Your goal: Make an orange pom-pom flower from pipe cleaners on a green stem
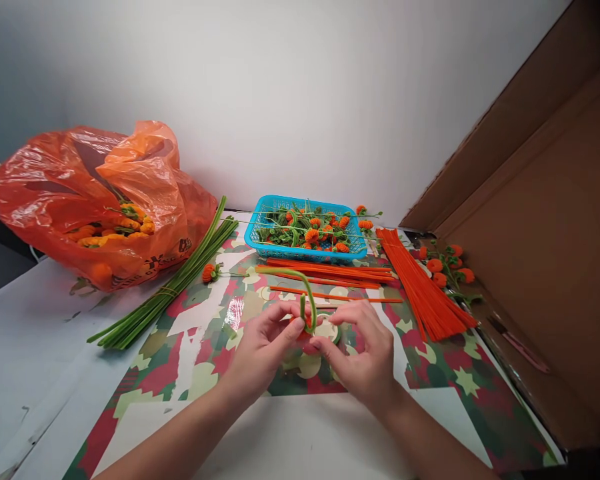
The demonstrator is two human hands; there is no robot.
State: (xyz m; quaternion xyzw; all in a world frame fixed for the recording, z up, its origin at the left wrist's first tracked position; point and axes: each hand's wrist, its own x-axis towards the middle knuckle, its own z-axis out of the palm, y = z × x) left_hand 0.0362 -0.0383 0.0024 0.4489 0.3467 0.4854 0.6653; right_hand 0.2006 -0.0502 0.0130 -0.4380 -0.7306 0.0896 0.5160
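Note:
In front of me, a bent green pipe cleaner [305,280] curves up and over to the left. At its base is a small orange pipe-cleaner piece [307,321], mostly hidden by fingers. My left hand [265,347] pinches this base between thumb and fingers. My right hand [365,350] is close by on the right, thumb and index finger apart, the thumb tip near or touching the base; contact is unclear. Behind the fingers lies a pale round object [329,329] with a green rim, partly covered.
A blue basket [305,253] holds orange flowers with green stems. Orange pipe cleaners [425,287] lie right, more [330,272] before the basket. Left are a green pipe-cleaner bundle [165,293] and orange bag [145,173]. Cardboard [540,267] and a pink-handled tool [520,345] border the right.

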